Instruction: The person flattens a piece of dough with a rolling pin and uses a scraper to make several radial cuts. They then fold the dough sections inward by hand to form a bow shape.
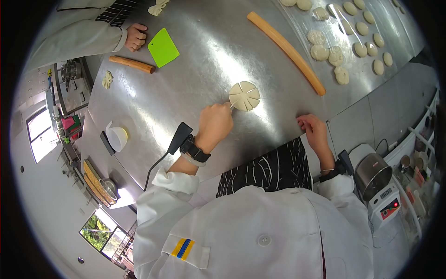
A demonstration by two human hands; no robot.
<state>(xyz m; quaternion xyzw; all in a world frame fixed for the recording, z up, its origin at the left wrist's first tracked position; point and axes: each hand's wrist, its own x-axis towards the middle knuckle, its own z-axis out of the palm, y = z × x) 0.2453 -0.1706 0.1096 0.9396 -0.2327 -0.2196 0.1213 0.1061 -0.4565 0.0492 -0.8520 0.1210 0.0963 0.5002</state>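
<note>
My left hand (216, 122) is closed around a thin, pale, blade-like tool (232, 105); most of it is hidden in the fist. The tool's tip meets the left edge of a round, flat piece of dough (245, 96) on the steel table. Several cuts run inward from that dough's rim, leaving petal-like wedges joined at the middle. My right hand (315, 130) rests at the table's front edge, fingers loosely bent, with nothing visible in it.
A long rolling pin (288, 51) lies beyond the dough. Several dough pieces (362, 29) sit under clear film at the far right. Across the steel table (200, 60), another person's hand (135, 37) rests near a green scraper (163, 48) and a short rolling pin (132, 64).
</note>
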